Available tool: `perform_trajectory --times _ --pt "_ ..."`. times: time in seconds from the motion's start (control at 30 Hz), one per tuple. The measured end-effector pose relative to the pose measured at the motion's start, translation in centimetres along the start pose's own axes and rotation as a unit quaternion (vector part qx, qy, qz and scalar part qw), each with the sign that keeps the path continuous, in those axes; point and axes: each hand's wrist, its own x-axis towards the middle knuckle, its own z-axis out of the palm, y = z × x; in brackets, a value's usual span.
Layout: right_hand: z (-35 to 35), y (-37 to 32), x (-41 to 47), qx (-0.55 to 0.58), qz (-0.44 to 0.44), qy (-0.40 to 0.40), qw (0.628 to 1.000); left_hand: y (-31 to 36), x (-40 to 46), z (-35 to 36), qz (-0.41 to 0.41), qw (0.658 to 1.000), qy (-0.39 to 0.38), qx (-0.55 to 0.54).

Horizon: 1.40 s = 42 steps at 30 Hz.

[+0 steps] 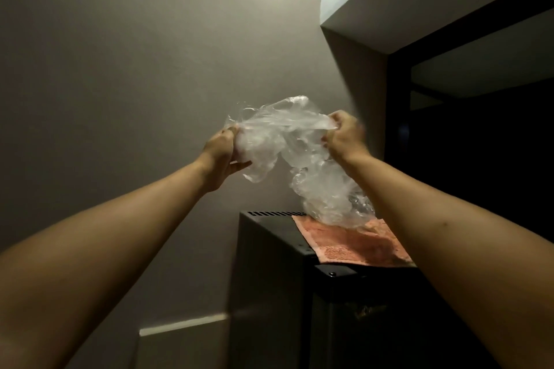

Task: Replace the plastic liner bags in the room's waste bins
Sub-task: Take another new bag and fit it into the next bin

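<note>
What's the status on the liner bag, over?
Left hand and right hand both grip the clear liner bag, held up, crumpled. Its tail hangs over the pink towel on the black cabinet. No bin in view.

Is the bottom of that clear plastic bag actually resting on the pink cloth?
Cannot tell. In the head view the clear plastic bag hangs down in front of the pink cloth, and its lower end overlaps the cloth's far edge, so neither contact nor a gap shows plainly.
</note>
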Motion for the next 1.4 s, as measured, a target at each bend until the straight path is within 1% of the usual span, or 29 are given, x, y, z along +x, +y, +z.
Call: perform_trajectory --times 0.07,0.17,0.27,0.33,0.43,0.47,0.57,0.67,0.7,0.73,0.8,0.9,0.97,1.0,1.1,1.17,1.2,1.27,1.3,1.33,1.4 --pt "-0.1 0.0 1.0 0.091 0.066 0.052 0.992 -0.3 -0.1 -1.2 0.004 0.999 0.038 0.027" --pt "-0.4 -0.8 1.6 0.229 0.132 0.071 0.962 -1.2 -0.1 -2.9 0.003 0.996 0.070 0.061" --pt "-0.8 -1.5 1.7 0.302 0.166 0.100 0.933 -1.7 -0.2 -4.3 0.005 0.991 0.126 0.040" --pt "-1.1 -1.7 1.6 0.323 0.185 0.111 0.922 -1.9 -0.1 -5.2 0.003 0.987 0.158 0.023" --pt "-1.9 -2.2 1.4 0.363 0.208 0.118 0.901 -1.8 0.3 -6.8 -0.002 0.975 0.220 -0.034" --pt "-2.1 -2.3 1.4 0.366 0.206 0.114 0.900 -1.8 0.3 -7.3 0.000 0.969 0.241 -0.050" --pt "-2.3 -3.3 0.7 0.324 0.178 0.088 0.925 -1.4 0.1 -8.7 0.033 0.958 0.276 -0.063" --pt "-1.2 -4.7 0.0 0.328 0.169 0.033 0.929 -0.5 -0.7 -9.8 0.066 0.955 0.276 -0.081" --pt "-0.7 -5.3 -0.3 0.326 0.175 0.031 0.928 -0.1 -1.1 -10.3 0.068 0.953 0.283 -0.089" --pt "-0.1 -5.9 -0.5 0.331 0.188 0.042 0.924 0.3 -1.6 -10.8 0.067 0.949 0.294 -0.095" --pt "1.2 -6.7 -0.9 0.357 0.234 0.070 0.901 0.9 -3.0 -12.7 0.060 0.938 0.326 -0.105" --pt "2.6 -8.1 -2.5 0.375 0.292 0.059 0.878 1.0 -5.6 -16.8 0.063 0.920 0.372 -0.103" --pt "3.6 -9.1 -3.9 0.376 0.326 0.021 0.867 1.1 -7.5 -19.8 0.065 0.910 0.399 -0.093" --pt "4.2 -9.6 -4.9 0.374 0.337 -0.012 0.864 1.2 -8.5 -21.2 0.066 0.905 0.411 -0.089" --pt "6.4 -11.4 -7.5 0.327 0.321 -0.126 0.880 2.0 -12.0 -25.1 0.063 0.896 0.435 -0.063" --pt "7.9 -13.2 -9.9 0.330 0.309 -0.190 0.872 3.1 -14.6 -27.4 0.069 0.895 0.439 -0.034" --pt "8.8 -14.1 -11.2 0.313 0.282 -0.197 0.885 3.7 -15.9 -28.5 0.074 0.894 0.442 -0.018" --pt "10.5 -16.7 -14.6 0.264 0.167 -0.219 0.925 5.3 -18.8 -30.4 0.078 0.891 0.447 0.020" --pt "11.4 -18.2 -16.6 0.255 0.108 -0.255 0.926 6.2 -20.3 -31.4 0.077 0.890 0.448 0.039" --pt "12.2 -19.8 -18.9 0.245 0.060 -0.321 0.913 7.1 -21.8 -32.5 0.077 0.889 0.449 0.053" --pt "14.0 -23.1 -23.8 0.207 0.002 -0.476 0.855 8.9 -25.1 -34.5 0.076 0.887 0.450 0.067"
